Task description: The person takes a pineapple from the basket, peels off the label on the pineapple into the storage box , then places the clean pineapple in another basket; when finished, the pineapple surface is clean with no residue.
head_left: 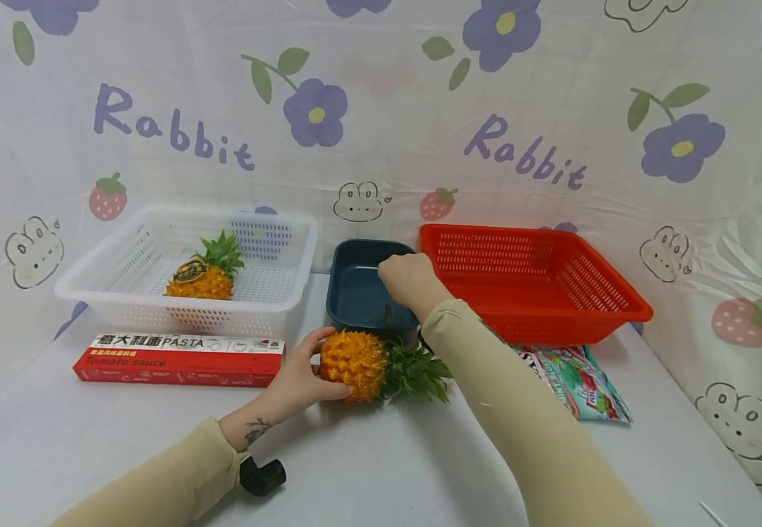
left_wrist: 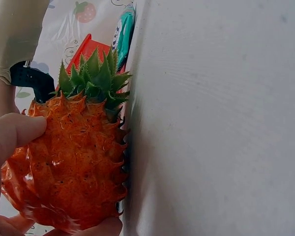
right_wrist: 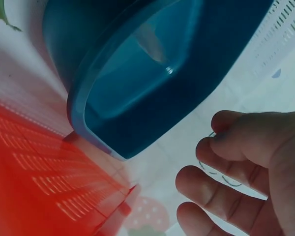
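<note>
A small orange pineapple (head_left: 353,364) with a green crown lies on its side on the white table. My left hand (head_left: 296,372) grips its base end, with the thumb (left_wrist: 27,129) along one side and the fingers round the other. Just behind the pineapple stands a dark blue plastic bin (head_left: 358,293). Over its right side hovers my right hand (head_left: 413,282), fingers loosely bent. In the right wrist view nothing shows between the fingers (right_wrist: 206,187) and the thumb. A small brownish streak (right_wrist: 150,43) shows inside the bin.
At the left, a white basket (head_left: 282,315) contains another pineapple (head_left: 203,280). In front of it lies a red pasta box (head_left: 179,362). A red basket (head_left: 535,329) stands to the right, with green candy packets (head_left: 581,388) before it. A flowered curtain hangs behind.
</note>
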Tool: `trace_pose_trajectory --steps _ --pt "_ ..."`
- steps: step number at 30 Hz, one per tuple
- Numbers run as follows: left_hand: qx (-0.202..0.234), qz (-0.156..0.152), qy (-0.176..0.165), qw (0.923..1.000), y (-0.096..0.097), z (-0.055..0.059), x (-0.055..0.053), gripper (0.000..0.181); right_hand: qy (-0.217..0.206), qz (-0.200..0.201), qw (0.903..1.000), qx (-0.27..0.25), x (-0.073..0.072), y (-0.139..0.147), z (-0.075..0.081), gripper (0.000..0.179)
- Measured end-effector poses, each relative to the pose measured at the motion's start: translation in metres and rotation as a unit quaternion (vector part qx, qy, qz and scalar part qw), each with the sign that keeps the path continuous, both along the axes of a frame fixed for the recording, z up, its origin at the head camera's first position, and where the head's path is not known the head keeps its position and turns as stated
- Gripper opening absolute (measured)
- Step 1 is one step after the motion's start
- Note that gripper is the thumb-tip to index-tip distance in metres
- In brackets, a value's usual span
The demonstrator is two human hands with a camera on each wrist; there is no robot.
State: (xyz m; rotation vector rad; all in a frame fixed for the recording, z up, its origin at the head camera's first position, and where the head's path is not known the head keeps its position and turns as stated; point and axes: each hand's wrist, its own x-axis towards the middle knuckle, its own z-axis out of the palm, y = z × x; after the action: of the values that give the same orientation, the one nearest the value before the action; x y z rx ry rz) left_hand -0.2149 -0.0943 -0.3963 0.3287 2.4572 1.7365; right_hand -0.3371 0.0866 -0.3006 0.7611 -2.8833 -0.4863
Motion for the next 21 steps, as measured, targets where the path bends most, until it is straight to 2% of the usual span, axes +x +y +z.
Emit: trace_pose_trajectory --steps 8,12,16,21 --pt "0.002 -0.002 -0.004 1.0 -0.001 0.0 -0.001 0.087 -0.03 -0.03 0.9991 -0.006 -0.004 0.005 0.003 0.019" --pt "0.001 0.0 -0.008 1.0 -0.001 0.001 0.0 0.087 -0.052 -0.033 0.9972 -0.043 -0.001 0.007 0.007 0.023" --pt "-0.003 0.001 -0.008 1.0 -0.001 0.001 0.001 0.088 -0.094 -0.022 0.9889 -0.113 0.013 0.005 0.014 0.033" --pt "-0.005 -0.008 -0.003 1.0 -0.002 0.0 0.0 0.088 -0.175 0.011 0.9691 -0.173 0.042 -0.002 0.021 0.051"
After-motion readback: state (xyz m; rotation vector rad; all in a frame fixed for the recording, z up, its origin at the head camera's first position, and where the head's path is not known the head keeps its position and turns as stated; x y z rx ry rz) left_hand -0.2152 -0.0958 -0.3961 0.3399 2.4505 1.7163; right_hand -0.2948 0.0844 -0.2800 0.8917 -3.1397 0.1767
